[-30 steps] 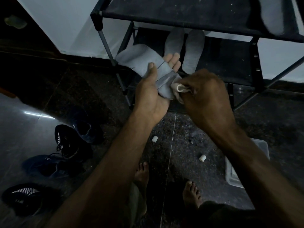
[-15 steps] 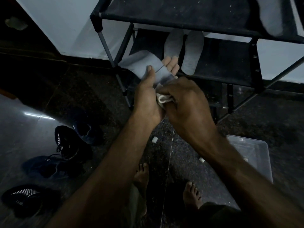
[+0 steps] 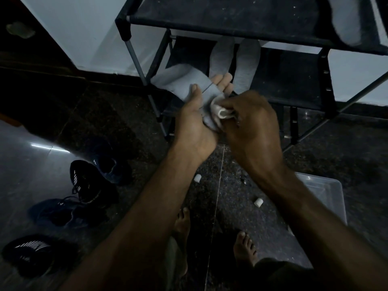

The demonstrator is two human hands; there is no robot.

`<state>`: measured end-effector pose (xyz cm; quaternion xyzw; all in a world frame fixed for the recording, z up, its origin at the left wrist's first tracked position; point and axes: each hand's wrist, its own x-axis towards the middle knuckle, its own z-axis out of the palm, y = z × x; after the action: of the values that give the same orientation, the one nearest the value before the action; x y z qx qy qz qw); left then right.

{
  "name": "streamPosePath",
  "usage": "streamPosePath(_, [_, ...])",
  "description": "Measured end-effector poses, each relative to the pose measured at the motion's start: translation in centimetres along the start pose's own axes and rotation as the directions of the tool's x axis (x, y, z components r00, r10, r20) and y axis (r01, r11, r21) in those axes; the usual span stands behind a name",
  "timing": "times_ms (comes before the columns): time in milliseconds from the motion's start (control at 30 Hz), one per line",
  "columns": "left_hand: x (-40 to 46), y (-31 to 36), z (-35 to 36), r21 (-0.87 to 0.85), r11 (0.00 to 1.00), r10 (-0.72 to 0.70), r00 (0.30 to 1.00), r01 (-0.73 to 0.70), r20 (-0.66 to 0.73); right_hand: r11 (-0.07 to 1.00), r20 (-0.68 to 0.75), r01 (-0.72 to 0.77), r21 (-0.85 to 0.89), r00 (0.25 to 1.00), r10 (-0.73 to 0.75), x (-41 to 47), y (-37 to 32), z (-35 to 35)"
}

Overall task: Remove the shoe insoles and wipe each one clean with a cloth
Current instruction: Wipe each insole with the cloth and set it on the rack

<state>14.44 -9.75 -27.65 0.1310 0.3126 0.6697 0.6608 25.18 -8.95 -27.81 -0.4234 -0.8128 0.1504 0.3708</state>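
Note:
My left hand (image 3: 194, 120) holds a grey insole (image 3: 178, 81) in its palm, thumb laid across it, the toe end sticking out up and to the left. My right hand (image 3: 249, 120) grips a bunched white cloth (image 3: 220, 110) and presses it on the insole's near end. Two more grey insoles (image 3: 222, 57) (image 3: 246, 64) lean on the lower shelf of the black shoe rack (image 3: 231, 19). Another grey insole (image 3: 344, 19) lies on the top shelf at the right. Several dark shoes (image 3: 92, 175) sit on the floor at the left.
A clear plastic tub (image 3: 323, 194) sits on the dark stone floor at the right, partly behind my right forearm. Two small white caps (image 3: 197, 177) (image 3: 258, 202) lie on the floor between the arms. My bare feet (image 3: 244, 248) stand below. A white wall (image 3: 84, 28) rises behind the rack.
My right hand with the cloth slid down toward my left palm along the insole, then moved back up to the right a little. The insole stays in my left hand.

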Motion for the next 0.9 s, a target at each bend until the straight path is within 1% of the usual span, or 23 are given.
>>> streamPosePath(67, [0.0,0.1,0.0,-0.012,1.0,0.009,1.0,-0.009,-0.008,0.999,-0.059,-0.042,0.024,0.997,0.043,0.0,1.1,-0.5])
streamPosePath(100, [0.1,0.3,0.0,-0.017,1.0,0.016,1.0,-0.016,-0.013,0.998,-0.062,-0.047,0.048,0.997,0.05,-0.1,1.1,-0.6])
streamPosePath(200, [0.0,0.4,-0.1,-0.008,1.0,0.022,0.999,-0.022,-0.031,0.991,0.019,-0.003,0.131,1.0,0.001,-0.8,-0.3,-0.1])
streamPosePath(267, [-0.1,0.3,0.1,0.005,1.0,0.008,1.0,-0.008,-0.024,0.988,0.049,0.012,0.152,0.999,-0.02,-0.7,-1.1,0.3])
streamPosePath(367, [-0.3,0.1,0.3,-0.007,1.0,-0.03,0.999,0.03,-0.019,0.992,-0.031,-0.014,0.124,0.999,0.018,0.0,-0.1,0.0])
streamPosePath(467, [-0.1,0.4,0.2,-0.007,1.0,-0.009,1.0,0.008,-0.024,0.991,-0.102,-0.05,0.126,0.993,0.063,0.0,1.2,-0.6])
streamPosePath(500, [0.0,0.5,0.2,-0.016,1.0,-0.002,1.0,0.002,-0.026,0.99,-0.094,-0.045,0.133,0.994,0.058,-0.2,1.1,-0.7])
streamPosePath(567, [0.0,0.8,0.1,-0.029,1.0,0.002,0.999,-0.003,-0.039,0.983,-0.026,-0.025,0.184,0.999,0.03,-0.6,0.4,-0.4])
streamPosePath(633, [-0.1,0.8,0.2,-0.008,1.0,-0.001,0.999,0.001,-0.043,0.966,0.036,-0.026,0.257,0.999,0.017,-0.6,-0.5,0.2])
streamPosePath(667, [-0.2,0.7,0.3,0.007,1.0,-0.007,0.999,0.007,-0.04,0.964,0.037,-0.025,0.265,0.999,0.016,-0.5,-0.7,0.3])
streamPosePath(733, [-0.3,0.5,0.4,0.013,0.999,-0.032,0.999,0.033,-0.035,0.973,-0.014,-0.027,0.229,0.999,0.031,-0.1,-0.2,0.3])
streamPosePath(833, [-0.3,0.4,0.4,0.011,0.999,-0.033,0.999,0.033,-0.021,0.971,-0.1,-0.104,0.215,0.987,0.128,0.1,1.2,-0.2])
streamPosePath(900, [-0.1,0.5,0.3,0.0,1.0,-0.024,1.0,0.024,-0.02,0.963,-0.095,-0.122,0.239,0.984,0.148,-0.3,1.4,-0.1])
